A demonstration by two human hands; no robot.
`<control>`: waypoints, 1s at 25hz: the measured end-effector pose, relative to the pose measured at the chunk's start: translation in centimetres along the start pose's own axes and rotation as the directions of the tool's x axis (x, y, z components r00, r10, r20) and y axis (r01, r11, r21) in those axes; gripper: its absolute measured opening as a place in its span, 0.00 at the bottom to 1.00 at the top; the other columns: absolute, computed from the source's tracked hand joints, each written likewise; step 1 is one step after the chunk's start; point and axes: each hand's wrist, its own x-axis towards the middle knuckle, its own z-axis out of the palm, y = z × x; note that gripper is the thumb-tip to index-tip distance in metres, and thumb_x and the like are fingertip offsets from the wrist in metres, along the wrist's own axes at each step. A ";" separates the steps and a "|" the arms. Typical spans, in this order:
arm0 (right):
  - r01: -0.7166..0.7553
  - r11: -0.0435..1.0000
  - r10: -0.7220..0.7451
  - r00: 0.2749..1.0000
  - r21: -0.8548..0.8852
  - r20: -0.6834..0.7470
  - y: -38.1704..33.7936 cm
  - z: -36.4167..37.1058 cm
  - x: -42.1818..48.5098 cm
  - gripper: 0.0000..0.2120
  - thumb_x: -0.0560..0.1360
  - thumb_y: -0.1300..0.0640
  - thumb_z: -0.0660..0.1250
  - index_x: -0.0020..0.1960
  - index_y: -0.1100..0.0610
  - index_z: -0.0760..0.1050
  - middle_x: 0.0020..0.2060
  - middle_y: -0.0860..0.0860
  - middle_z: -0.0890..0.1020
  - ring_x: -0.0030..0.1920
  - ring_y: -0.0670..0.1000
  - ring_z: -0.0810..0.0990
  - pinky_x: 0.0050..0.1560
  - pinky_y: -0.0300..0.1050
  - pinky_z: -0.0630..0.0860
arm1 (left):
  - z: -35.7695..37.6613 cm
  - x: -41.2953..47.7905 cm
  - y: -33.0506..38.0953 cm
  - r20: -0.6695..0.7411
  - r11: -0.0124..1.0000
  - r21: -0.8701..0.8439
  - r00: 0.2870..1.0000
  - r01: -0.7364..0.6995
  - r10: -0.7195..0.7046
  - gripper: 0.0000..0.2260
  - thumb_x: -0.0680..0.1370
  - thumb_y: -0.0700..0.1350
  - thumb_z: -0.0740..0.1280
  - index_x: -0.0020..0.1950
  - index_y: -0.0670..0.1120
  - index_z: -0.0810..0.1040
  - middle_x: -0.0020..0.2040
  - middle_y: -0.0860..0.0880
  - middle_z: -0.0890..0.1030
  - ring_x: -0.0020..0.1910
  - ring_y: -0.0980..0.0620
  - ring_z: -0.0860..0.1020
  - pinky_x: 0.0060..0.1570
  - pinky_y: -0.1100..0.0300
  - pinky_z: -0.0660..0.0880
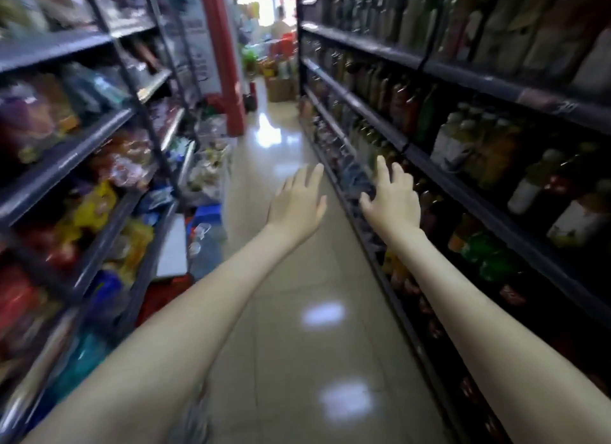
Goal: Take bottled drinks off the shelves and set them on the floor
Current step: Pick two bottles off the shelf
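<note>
Bottles were the goal: the bottled drinks (469, 146) stood in blurred rows on the dark shelves (373, 119) filling the right half of the frame, and none could be seen on the floor (297, 311). Both hands were empty. The left hand (297, 202) hung at frame centre over the aisle, fingers straight and spread. The right hand (391, 200), just right of it, had its fingers apart and lightly bent in front of a low shelf rim; whether it touched that rim could not be told.

To reach well, I judged, the right hand should choose a front bottle, wrap the body rather than the cap, and lift before drawing out, so the close-packed neighbours did not topple. The left hand was free to steady the row.

The floor was pale glossy tile with bright reflections, probably slippery, so bottles wanted setting down upright and gently. The aisle was narrow. Snack packets (99, 205) crowded the racks (66, 152) at the left of the frame, a red pillar (228, 63) rose at upper centre, and a cardboard box (279, 88) sat at the far end.
</note>
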 end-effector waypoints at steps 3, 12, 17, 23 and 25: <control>-0.128 0.988 0.119 0.987 -0.083 -0.108 1.2 0.9 7.3 0.34 0.79 0.49 0.61 0.78 0.56 0.49 0.74 0.59 0.60 0.70 0.61 0.62 0.62 0.56 0.69 | 2.8 11.0 -2.0 -0.069 0.976 -0.128 0.983 -0.177 0.169 0.25 0.77 0.49 0.58 0.73 0.40 0.65 0.68 0.36 0.69 0.64 0.36 0.71 0.59 0.44 0.72; -0.417 0.890 0.341 0.878 -0.184 -0.336 7.5 8.2 30.5 0.37 0.77 0.52 0.64 0.78 0.57 0.49 0.75 0.62 0.56 0.72 0.62 0.59 0.63 0.56 0.69 | 15.6 39.7 -1.5 -0.245 0.810 -0.304 0.862 -0.502 0.443 0.25 0.79 0.48 0.62 0.74 0.41 0.63 0.70 0.37 0.68 0.67 0.39 0.70 0.60 0.46 0.73; -0.504 0.855 0.431 0.822 -0.120 -0.372 8.1 14.0 46.5 0.36 0.78 0.51 0.63 0.78 0.56 0.47 0.76 0.61 0.55 0.73 0.60 0.57 0.67 0.55 0.66 | 20.9 56.3 -4.8 -0.240 0.748 -0.326 0.816 -0.578 0.525 0.26 0.77 0.51 0.57 0.70 0.38 0.68 0.64 0.34 0.74 0.60 0.37 0.76 0.53 0.46 0.78; -0.484 0.862 0.392 0.824 -0.150 -0.408 6.1 23.5 67.1 0.35 0.78 0.50 0.63 0.78 0.55 0.48 0.75 0.60 0.56 0.73 0.60 0.57 0.66 0.55 0.66 | 28.9 76.4 -13.3 -0.311 0.737 -0.355 0.817 -0.574 0.486 0.26 0.76 0.52 0.56 0.69 0.39 0.70 0.64 0.35 0.74 0.61 0.37 0.75 0.56 0.45 0.75; -0.489 0.861 0.393 0.816 -0.142 -0.424 5.0 27.2 74.3 0.36 0.78 0.50 0.63 0.78 0.55 0.48 0.75 0.61 0.55 0.73 0.61 0.57 0.67 0.57 0.66 | 31.8 83.4 -17.1 -0.322 0.749 -0.359 0.827 -0.556 0.460 0.25 0.77 0.50 0.59 0.70 0.39 0.69 0.65 0.34 0.73 0.62 0.36 0.74 0.59 0.43 0.73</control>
